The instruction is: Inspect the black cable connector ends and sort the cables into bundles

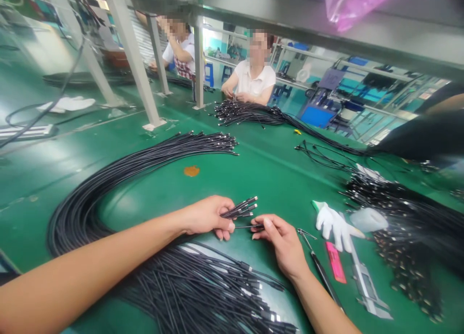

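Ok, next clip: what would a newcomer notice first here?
The hands at bottom centre: the left hand grips several black cable ends, the right hand pinches another. Behind them, a large loop of black cables sweeps across the green workbench, and a white glove lies to the right.

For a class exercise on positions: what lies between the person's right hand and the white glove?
In the head view, a black-handled metal tool lies between the right hand and the white glove.

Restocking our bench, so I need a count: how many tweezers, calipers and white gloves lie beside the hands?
Tweezers: 1
Digital caliper: 1
White work glove: 1
Total: 3
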Demonstrator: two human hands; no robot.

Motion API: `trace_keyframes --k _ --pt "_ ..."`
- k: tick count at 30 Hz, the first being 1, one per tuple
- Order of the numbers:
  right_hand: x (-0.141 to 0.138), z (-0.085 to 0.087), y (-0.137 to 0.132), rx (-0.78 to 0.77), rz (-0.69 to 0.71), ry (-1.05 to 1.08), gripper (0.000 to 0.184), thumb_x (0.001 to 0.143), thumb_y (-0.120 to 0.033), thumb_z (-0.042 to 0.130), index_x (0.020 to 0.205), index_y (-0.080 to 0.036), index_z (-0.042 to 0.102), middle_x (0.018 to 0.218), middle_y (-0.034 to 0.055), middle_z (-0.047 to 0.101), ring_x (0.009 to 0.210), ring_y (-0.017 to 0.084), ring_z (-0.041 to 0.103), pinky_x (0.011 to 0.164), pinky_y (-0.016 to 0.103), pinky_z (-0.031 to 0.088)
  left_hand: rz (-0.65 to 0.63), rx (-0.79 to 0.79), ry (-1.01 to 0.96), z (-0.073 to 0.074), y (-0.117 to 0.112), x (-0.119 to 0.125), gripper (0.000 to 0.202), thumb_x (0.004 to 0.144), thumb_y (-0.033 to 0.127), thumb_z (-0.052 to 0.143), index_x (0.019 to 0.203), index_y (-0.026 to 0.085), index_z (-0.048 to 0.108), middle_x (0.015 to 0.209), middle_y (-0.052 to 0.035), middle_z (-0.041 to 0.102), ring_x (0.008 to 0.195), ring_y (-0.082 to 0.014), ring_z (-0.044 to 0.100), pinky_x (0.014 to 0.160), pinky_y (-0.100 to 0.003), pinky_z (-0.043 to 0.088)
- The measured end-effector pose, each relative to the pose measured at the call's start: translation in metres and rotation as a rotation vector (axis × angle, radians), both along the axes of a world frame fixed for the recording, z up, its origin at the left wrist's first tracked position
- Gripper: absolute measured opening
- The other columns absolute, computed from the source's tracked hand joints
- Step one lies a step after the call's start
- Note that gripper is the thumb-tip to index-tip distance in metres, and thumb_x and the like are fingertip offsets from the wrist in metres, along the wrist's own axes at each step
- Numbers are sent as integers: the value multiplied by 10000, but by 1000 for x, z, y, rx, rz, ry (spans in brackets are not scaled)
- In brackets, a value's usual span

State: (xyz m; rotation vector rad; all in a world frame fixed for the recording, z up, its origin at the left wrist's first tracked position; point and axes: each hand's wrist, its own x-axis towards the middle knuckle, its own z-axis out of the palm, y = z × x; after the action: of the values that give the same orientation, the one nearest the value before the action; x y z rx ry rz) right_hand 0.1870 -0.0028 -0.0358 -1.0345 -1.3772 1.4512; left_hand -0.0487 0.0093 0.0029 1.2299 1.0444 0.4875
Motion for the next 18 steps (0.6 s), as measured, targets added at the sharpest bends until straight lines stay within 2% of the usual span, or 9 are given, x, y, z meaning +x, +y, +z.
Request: trace_keyframes --k 3,10,15,18 --pt "3 -4 1 -25 28 9 414 936 -540 588 928 -158 748 887 104 746 771 200 707 718 324 591 0 -9 -24 0 0 -1 225 736 246 719 844 146 549 751 -30 703 655 -147 697 589 -243 544" --pt "3 -4 1 -56 33 25 437 941 -558 570 862 -154 718 665 63 706 589 159 646 604 279 532 -7 -26 -16 1 0 1 228 736 256 712 848 154 542 721 -13 682 644 -158 681 592 -271 526" --pt "3 0 1 69 62 -29 516 976 -522 522 629 -161 646 762 72 700 638 146 617 638 276 492 8 10 -26 2 0 1 254 714 298 742 825 145 573 713 12 641 688 -137 619 678 -274 482" --pt "3 2 -1 84 85 -91 474 976 -506 530 657 -169 627 728 55 689 635 141 601 646 269 481 10 47 6 5 0 1 241 711 318 736 801 143 596 674 43 585 621 -104 522 607 -235 387"
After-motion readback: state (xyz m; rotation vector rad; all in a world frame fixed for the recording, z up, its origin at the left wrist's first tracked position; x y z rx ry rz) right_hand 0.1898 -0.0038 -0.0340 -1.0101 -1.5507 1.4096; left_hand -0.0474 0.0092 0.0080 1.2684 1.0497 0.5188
